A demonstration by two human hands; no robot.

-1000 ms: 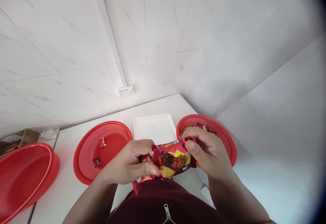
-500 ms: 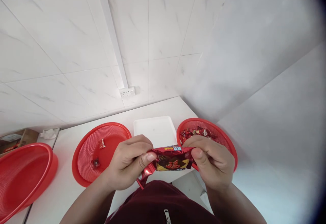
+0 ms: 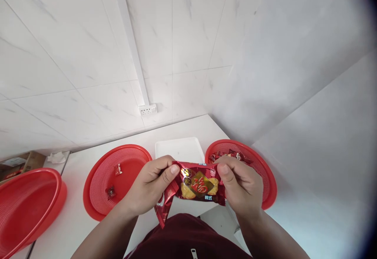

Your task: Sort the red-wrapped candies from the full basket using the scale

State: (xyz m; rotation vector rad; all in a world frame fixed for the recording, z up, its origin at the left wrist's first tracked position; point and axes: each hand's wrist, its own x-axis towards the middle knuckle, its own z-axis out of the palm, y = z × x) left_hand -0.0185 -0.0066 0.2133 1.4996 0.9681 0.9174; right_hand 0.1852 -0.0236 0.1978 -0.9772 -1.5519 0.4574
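A red foil snack packet (image 3: 199,185) with biscuits printed on it is held flat between both hands, over the near edge of the white table. My left hand (image 3: 150,186) pinches its left end, and a strip of red wrapper hangs down below that hand. My right hand (image 3: 240,186) pinches the packet's right end. Behind the packet lies a white tray (image 3: 179,149). A red mesh basket (image 3: 101,172) to the left holds two small red wrapped pieces. A second red basket (image 3: 266,172) to the right holds several red packets.
A large red basin (image 3: 28,202) sits at the far left beside a cardboard box (image 3: 16,163) and a crumpled tissue. A wall socket (image 3: 149,110) is on the marble-tiled wall behind the table. A grey wall closes the right side.
The packet has been turned between my hands so its front face shows flat toward me. Both hands kept their hold on its ends.
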